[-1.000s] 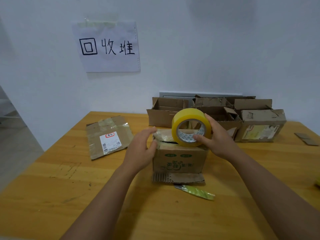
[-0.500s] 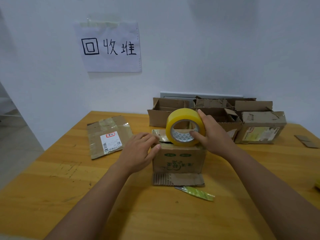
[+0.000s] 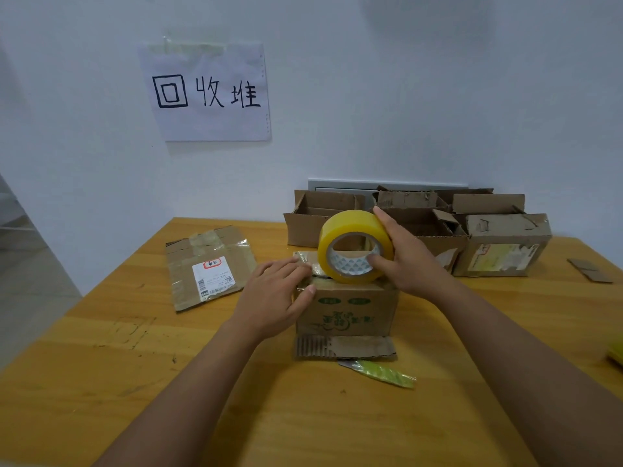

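- Over the last second we have slid the tape roll (image 3: 350,224) a little leftward along the top of the small box (image 3: 347,315). Our left hand (image 3: 274,294), upright beside the box before, now lies on its top left edge.
- The roll stands on edge on the box top, its hole facing us.
- Our right hand (image 3: 409,264) grips the roll, fingers over the yellow band and thumb inside the core.
- Our left hand holds nothing. Its fingers lie straight across the box top and the thumb rests on the front face.
- The box sits mid-table (image 3: 135,382), with a torn flap (image 3: 344,347) at its foot and a green-yellow strip (image 3: 381,372) just in front.
- A flattened carton (image 3: 209,264) lies to the left, open boxes (image 3: 418,224) line the wall behind, and a paper sign (image 3: 209,92) hangs above.
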`<action>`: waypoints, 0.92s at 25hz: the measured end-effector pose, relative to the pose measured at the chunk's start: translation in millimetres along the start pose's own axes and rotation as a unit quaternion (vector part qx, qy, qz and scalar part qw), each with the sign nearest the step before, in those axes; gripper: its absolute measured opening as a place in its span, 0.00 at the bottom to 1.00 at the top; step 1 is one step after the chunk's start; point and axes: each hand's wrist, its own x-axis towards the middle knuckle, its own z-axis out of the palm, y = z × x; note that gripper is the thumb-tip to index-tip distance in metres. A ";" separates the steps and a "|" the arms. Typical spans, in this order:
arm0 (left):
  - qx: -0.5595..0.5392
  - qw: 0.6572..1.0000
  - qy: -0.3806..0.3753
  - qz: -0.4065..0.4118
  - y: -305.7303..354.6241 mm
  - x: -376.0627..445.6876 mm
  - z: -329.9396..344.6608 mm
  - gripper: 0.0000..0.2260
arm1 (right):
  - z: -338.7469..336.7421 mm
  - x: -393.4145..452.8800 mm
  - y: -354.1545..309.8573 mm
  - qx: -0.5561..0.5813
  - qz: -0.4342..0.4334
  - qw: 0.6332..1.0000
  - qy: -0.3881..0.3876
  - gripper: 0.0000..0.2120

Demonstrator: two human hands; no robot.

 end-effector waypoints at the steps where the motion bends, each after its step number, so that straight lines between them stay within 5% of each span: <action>1: -0.001 1.000 -0.002 0.000 -1.2 -0.3 0.0 0.25 | -2.3 0.9 -1.2 -0.010 -0.007 1.000 0.014 0.39; 5: 0.000 1.000 -0.006 -0.006 -1.9 0.5 -2.5 0.24 | -22.2 3.5 3.6 -0.039 -0.012 0.996 0.084 0.33; 14: 0.028 0.999 -0.033 0.005 17.4 7.2 -7.7 0.29 | -9.5 -13.1 20.7 0.074 0.065 0.993 0.062 0.22; 23: 0.085 0.994 -0.063 0.035 39.4 13.1 -9.6 0.30 | 1.4 -16.4 19.2 0.084 0.090 0.991 0.061 0.28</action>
